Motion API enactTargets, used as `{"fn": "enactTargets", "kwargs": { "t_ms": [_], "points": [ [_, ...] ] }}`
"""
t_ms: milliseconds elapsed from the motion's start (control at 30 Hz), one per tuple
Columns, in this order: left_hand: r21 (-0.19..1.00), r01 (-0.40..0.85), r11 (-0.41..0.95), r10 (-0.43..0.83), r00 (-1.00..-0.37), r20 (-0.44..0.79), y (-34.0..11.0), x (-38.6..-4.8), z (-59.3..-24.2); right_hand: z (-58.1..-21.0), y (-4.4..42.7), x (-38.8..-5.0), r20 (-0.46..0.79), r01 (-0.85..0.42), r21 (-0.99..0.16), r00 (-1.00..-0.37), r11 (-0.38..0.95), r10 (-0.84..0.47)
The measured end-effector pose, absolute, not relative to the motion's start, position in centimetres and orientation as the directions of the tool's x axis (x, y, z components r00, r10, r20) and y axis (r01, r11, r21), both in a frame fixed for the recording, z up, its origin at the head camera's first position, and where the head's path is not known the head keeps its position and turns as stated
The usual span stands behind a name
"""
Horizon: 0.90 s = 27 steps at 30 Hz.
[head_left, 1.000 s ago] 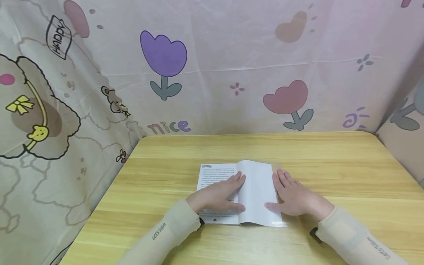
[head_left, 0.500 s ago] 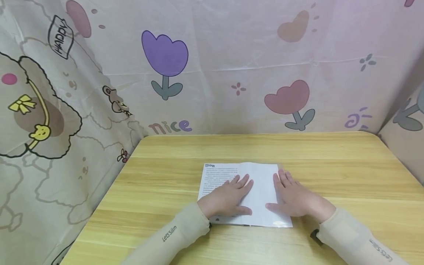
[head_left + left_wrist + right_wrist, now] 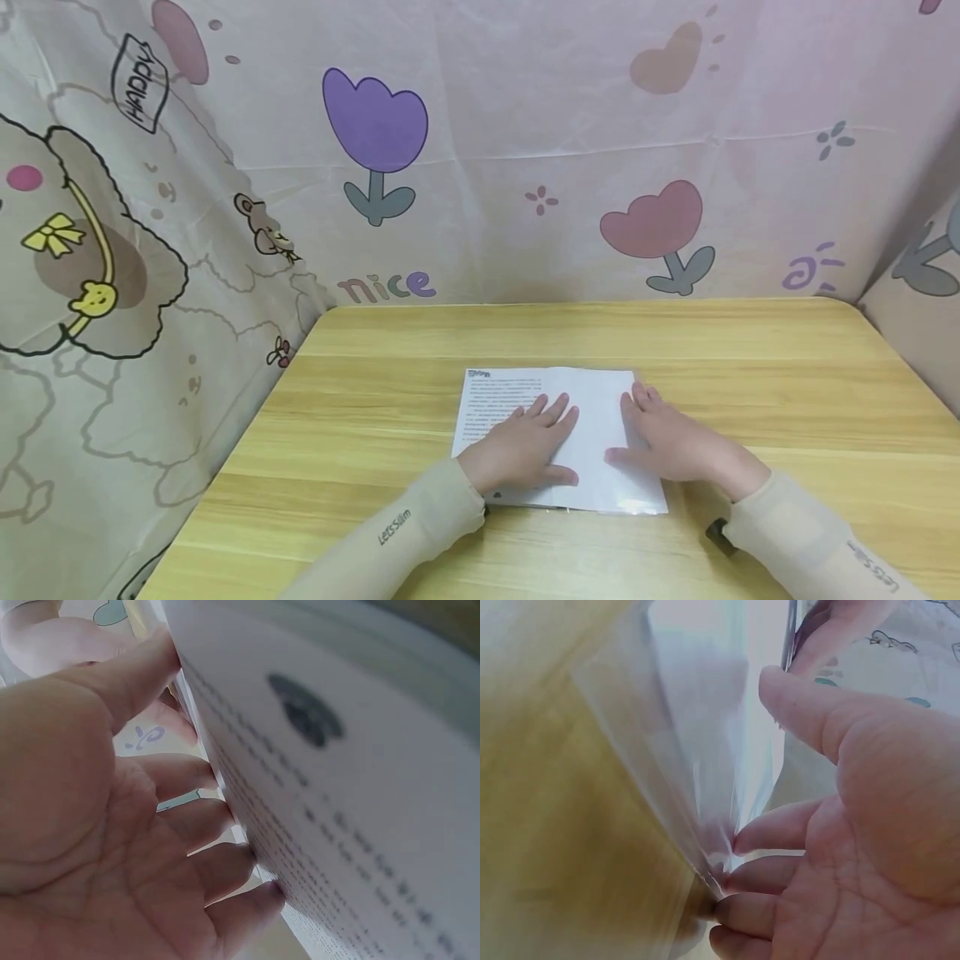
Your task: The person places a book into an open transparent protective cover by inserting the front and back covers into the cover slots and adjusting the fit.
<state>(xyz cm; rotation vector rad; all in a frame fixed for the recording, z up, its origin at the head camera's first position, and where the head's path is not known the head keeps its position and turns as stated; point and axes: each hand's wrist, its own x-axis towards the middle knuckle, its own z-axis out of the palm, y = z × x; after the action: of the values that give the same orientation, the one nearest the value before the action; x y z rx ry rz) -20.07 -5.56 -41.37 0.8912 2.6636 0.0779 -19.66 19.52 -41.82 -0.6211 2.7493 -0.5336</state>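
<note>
An open book [image 3: 600,417] lies on the table, its left page printed with lines of text and its right side plain white. Across the middle, near the fold, my left hand [image 3: 525,446] rests with fingers straight and spread. In the left wrist view the fingertips touch the printed page [image 3: 360,817]. My right hand [image 3: 667,442] presses along the right edge, thumb on the white side, fingers extended. Seen from the right wrist, clear plastic film [image 3: 622,712] sticks out past that edge, and the fingertips touch it. The hands cover parts of both pages.
The book is on a wood-grain table [image 3: 360,400]. Behind the table hangs a printed cloth [image 3: 480,125] with flowers and hearts, and another patterned cloth [image 3: 90,400] runs along the left side.
My left hand has slid right from the printed page onto the white side. The white side, bulging a second ago, now lies flatter. My right hand has stayed near the right edge, slightly turned.
</note>
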Motion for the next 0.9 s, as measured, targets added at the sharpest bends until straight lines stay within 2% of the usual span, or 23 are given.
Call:
{"fn": "enactTargets", "kwargs": {
  "t_ms": [433, 567, 700, 900],
  "points": [
    [0.175, 0.554, 0.814, 0.580, -0.756, -0.304, -4.9, -20.2, -41.3, -41.8, 19.9, -20.3, -0.172, -0.326, -0.442, -0.884, 0.836, -0.436],
    [0.191, 0.543, 0.818, 0.575, -0.759, -0.305, -5.0, -20.1, -41.3, -41.5, 20.5, -20.6, -0.164, -0.296, -0.498, -0.891, 0.815, -0.423],
    [0.212, 0.538, 0.816, 0.579, -0.756, -0.307, -5.1, -20.2, -41.2, -41.3, 21.3, -21.2, -0.096, -0.264, -0.567, -0.920, 0.780, -0.381],
    [0.231, 0.539, 0.810, 0.586, -0.751, -0.304, -5.2, -20.4, -41.3, -41.8, 22.6, -22.3, -0.024, -0.162, -0.683, -0.970, 0.712, -0.243]
  ]
}}
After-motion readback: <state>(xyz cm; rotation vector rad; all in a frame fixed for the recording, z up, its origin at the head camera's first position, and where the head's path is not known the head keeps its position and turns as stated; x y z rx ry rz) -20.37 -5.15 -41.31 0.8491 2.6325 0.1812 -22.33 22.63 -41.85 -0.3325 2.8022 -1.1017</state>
